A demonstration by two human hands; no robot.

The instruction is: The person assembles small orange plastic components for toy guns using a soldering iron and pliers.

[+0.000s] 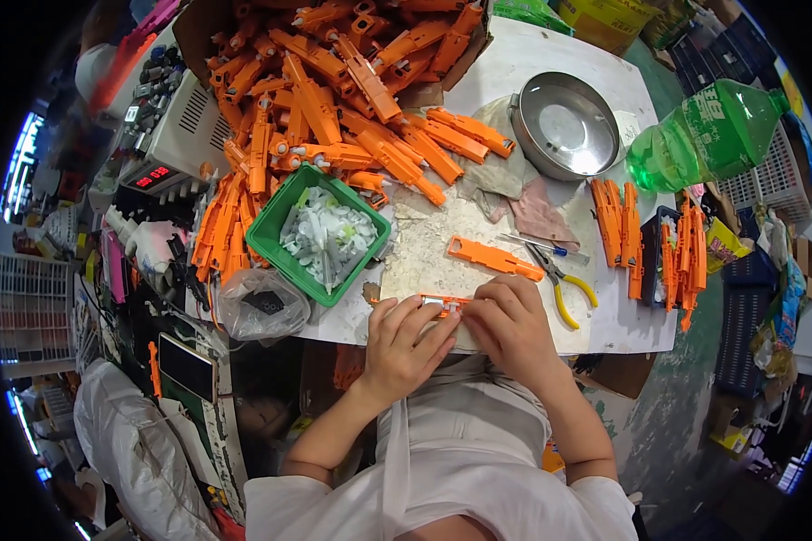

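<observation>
At the table's near edge, both my hands are closed on one narrow orange plastic housing [443, 303] with pale parts inside it. My left hand [404, 350] grips its left end, fingers bent over it. The fingers of my right hand [512, 326] pinch near its right end and cover part of it. Just beyond lies a loose flat orange shell piece [494, 258]. To the right of that rest pliers with yellow handles [563, 298] and a thin tool with a blue part [559, 250]. A green bin [263, 232] of small whitish plastic pieces stands at the left.
A large heap of orange plastic housings [334, 99] spills from a cardboard box at the back. A round metal bowl [568, 126], cloth rags [541, 215] and a green bottle [708, 135] are farther right. More orange housings [618, 225] stand at the right edge. A clear bag [263, 305] sits front left.
</observation>
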